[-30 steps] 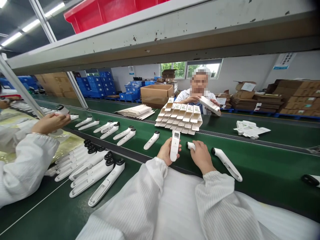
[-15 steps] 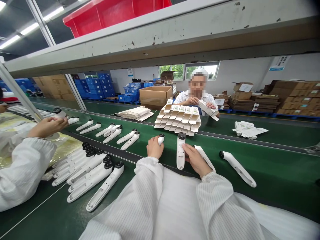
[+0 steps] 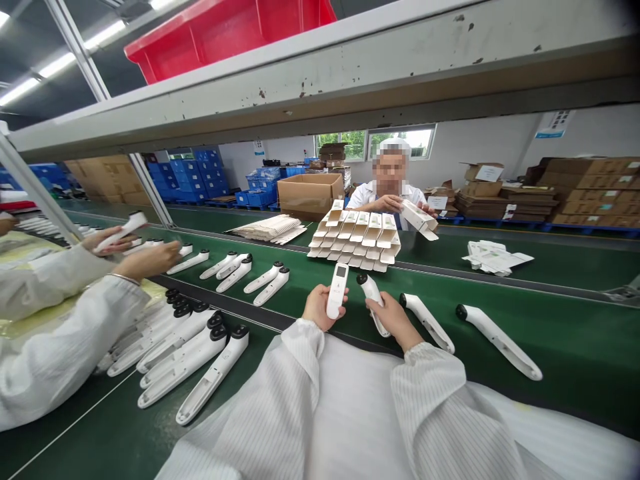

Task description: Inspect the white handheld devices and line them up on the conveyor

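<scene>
My left hand is closed round a white infrared thermometer, its dark display facing me and its body roughly upright. With my right hand I grip a second white thermometer, whose black sensor head points up and away to the left; its lower end is near the green belt. Just right of that hand lies another thermometer with an open hollow in its handle. Farther right on the belt rests one more thermometer, also with its handle cavity showing.
Stacked open white cartons stand across the belt. Beyond them a co-worker holds a carton. At left, another person's hands work over rows of thermometers. A metal shelf with a red bin hangs overhead.
My left hand has turned its thermometer so the display faces me. The right-hand thermometer has tipped from upright to slanted. Belt thermometers have shifted right; the left neighbour's arm has reached inward.
</scene>
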Demonstrator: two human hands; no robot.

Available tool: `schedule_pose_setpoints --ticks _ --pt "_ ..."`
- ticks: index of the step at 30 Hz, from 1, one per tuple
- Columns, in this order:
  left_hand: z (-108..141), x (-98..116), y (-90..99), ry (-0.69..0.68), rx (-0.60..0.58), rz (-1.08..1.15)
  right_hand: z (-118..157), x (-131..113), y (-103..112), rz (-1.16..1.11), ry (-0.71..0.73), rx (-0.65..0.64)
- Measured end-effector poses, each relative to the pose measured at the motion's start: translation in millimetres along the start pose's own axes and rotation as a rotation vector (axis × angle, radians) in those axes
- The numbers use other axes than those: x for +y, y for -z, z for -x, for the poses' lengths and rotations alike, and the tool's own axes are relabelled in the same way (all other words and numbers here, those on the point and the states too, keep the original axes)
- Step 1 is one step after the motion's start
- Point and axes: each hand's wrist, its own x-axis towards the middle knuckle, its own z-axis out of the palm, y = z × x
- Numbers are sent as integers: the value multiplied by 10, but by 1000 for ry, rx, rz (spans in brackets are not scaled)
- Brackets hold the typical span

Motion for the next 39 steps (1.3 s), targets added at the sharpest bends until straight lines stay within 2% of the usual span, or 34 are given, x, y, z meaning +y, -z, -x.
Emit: schedule_pose_setpoints --ticks 3,5,7,9,12,14,16,18,20,22,25,26,28,30,34,37,39 --pt "34 -96 -98 34 -32 -39 -27 93 33 386 70 104" --pt "38 -143 -142 40 -40 -68 -24 114 43 483 145 161" --pt "33 -179 -170 33 -17 -86 -8 87 39 474 233 238" --pt "25 -213 -185 30 12 -96 12 27 18 349 323 264" --pt "14 -276 -201 -55 -7 -104 33 -63 -54 -36 367 87" --pt "11 -308 -212 -118 -25 -124 44 -95 -107 -289 296 -48" --pt "8 -303 -215 -111 5 -162 61 -110 -136 -472 203 -130" --pt "-3 -239 -189 -82 48 -241 88 -124 -130 -586 128 -178" --pt "-18 -109 -114 -124 93 -411 122 -147 -99 -634 82 -209" --pt "-24 63 17 -290 204 -695 155 -176 -65 -631 46 -219" --pt "0 302 267 -610 574 -1174 195 -216 -36 -599 6 -249" --pt "12 355 343 -610 690 -1310 204 -226 -34 -588 -1 -263" --pt "27 409 453 -490 797 -1498 216 -236 -39 -563 -9 -281" --pt "17 404 494 -373 764 -1559 213 -230 -50 -522 -16 -282" --pt "-44 309 390 -376 562 -1315 148 -161 -66 -361 -37 -241" --pt "-47 209 220 -284 334 -971 67 -78 -54 -106 -30 -136" --pt "-19 133 100 -170 164 -588 20 -21 -37 157 -21 -50"
